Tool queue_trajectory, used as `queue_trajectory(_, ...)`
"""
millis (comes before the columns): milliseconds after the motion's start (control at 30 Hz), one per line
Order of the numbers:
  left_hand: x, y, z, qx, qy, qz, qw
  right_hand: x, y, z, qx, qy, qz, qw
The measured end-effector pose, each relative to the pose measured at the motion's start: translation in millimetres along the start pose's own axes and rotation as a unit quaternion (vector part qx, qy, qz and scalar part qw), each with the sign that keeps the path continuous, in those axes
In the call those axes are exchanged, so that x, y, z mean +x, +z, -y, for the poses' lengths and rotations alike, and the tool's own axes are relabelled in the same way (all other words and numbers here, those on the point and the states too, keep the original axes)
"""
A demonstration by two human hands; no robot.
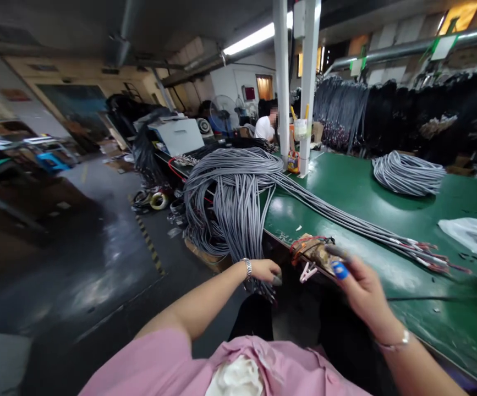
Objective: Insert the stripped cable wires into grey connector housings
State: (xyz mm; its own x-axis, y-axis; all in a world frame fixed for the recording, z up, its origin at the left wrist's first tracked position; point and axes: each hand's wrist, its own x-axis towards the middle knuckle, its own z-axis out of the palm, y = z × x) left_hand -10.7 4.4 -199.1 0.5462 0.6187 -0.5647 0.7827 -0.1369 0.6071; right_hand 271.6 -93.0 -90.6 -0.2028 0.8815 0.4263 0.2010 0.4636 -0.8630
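Note:
My left hand (265, 270), with a metal watch on its wrist, is closed beside the hanging ends of a thick bundle of grey cables (238, 214). Its fingers hide whatever they may grip. Blue tape wraps the thumb of my right hand (362, 286), which is slightly blurred. Its thumb and dark-covered forefinger stretch out over the table edge, with nothing visible between them. Close to those fingertips is a brown, worn-looking bundle (314, 250) with red and orange strands. A pale pink clip (307, 272) hangs from the edge there.
Cables run across the green table (390, 220) to stripped ends (432, 256) on the right. A coiled grey cable (407, 173) lies farther back, near a clear plastic bag (473, 236). White posts (281, 82) rise from the table. A person (265, 126) sits beyond them.

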Motion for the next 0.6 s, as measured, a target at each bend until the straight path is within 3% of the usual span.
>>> queue_trajectory(100, -17, -31.3, -15, -0.056, 0.088, 0.057, 0.993, 23, -60, -42, -0.096, 0.080, 0.010, 0.992)
queue_trajectory(133, -18, -46.6, -22, -0.056, 0.121, 0.046, 0.990, 29, -75, -59, -0.120, 0.100, 0.009, 0.988)
queue_trajectory(200, -10, -81.6, -34, 0.046, 0.135, -0.105, 0.984, 39, -96, -94, -0.175, 0.121, -0.023, 0.977)
queue_trajectory(233, -3, -100.2, -39, 0.134, 0.113, -0.204, 0.963, 41, -102, -111, -0.196, 0.124, -0.041, 0.972)
queue_trajectory(267, 7, -118.6, -42, 0.165, 0.092, -0.256, 0.948, 42, -105, -125, -0.207, 0.129, -0.048, 0.969)
queue_trajectory(367, 45, -168.5, -43, 0.228, 0.033, -0.342, 0.911, 40, -104, -149, -0.229, 0.161, -0.021, 0.960)
queue_trajectory(467, 86, -206.5, -37, 0.279, -0.020, -0.389, 0.878, 37, -96, -148, -0.236, 0.155, 0.018, 0.959)
queue_trajectory(600, 133, -240.6, -32, 0.324, -0.071, -0.424, 0.843, 40, -91, -140, -0.249, 0.157, 0.007, 0.956)
